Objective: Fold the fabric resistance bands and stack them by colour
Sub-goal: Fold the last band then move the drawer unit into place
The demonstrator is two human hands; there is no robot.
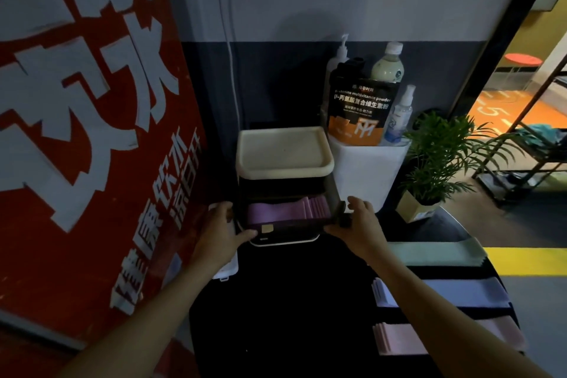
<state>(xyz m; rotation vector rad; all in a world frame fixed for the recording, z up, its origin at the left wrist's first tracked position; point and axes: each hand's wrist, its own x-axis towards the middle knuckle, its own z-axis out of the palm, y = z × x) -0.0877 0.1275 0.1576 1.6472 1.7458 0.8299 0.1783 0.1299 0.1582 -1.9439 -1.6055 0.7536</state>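
A dark drawer unit (333,190) with a cream top tray (283,150) stands at the back of the black table (291,301). Its pulled-out drawer holds a stack of purple folded bands (285,212). My left hand (219,232) grips the drawer's front left corner, thumb on the front edge. My right hand (360,225) grips the front right corner. At the table's right lie a green stack of bands (435,252), a lilac stack (460,293) and a pink stack (408,339).
A red banner (76,132) fills the left. A white box (368,169) behind the unit carries a black powder pouch (360,107), bottles and a spray bottle (399,116). A potted plant (435,156) stands at the right, a white object (228,267) lies under my left wrist.
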